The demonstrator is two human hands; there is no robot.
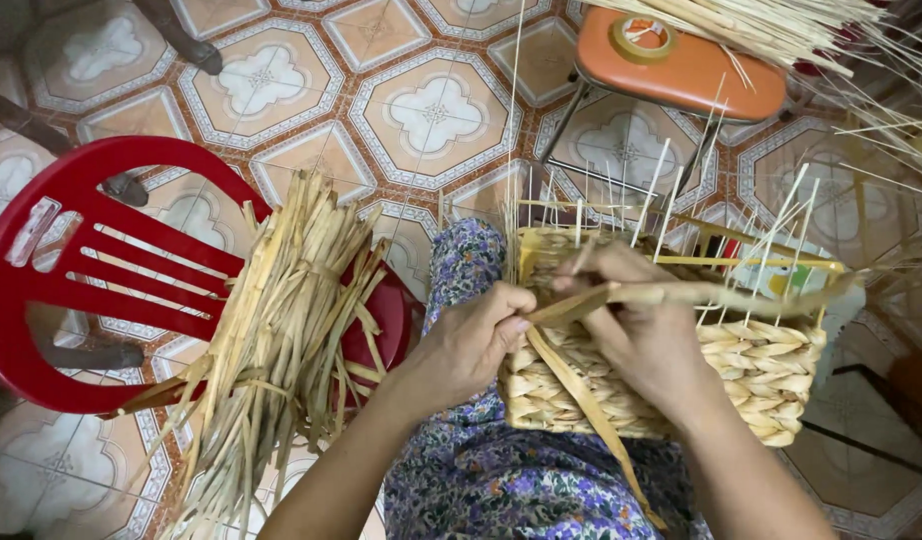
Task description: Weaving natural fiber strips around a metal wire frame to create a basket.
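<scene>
Two hands at work on one half-woven basket [756, 370], which we record as resting on the lap, over a floral purple garment [501, 480]. The basket's wall is plaited from flat, pale straw-coloured fibre; thin upright stakes [661, 190] rise from its rim. We note the left hand [471, 345] closed in a pinch on a flat weaving strand [581, 395], the strand running down across the basket's front face. The right hand [646, 330] is curled over the basket's rim, fingers closed around the same strand where it passes to a longer, rounder length reaching out to the right.

Beside us on the left, one red plastic chair [71, 290] carries a tied bundle of dried fibre strips [281, 330], the ends spilling toward the floor. Further off, one orange stool [691, 70] holds a roll of tape [643, 38]. A loose sheaf of thin stalks [771, 25] crosses the top right. Patterned floor tiles [431, 110] lie beneath everything.
</scene>
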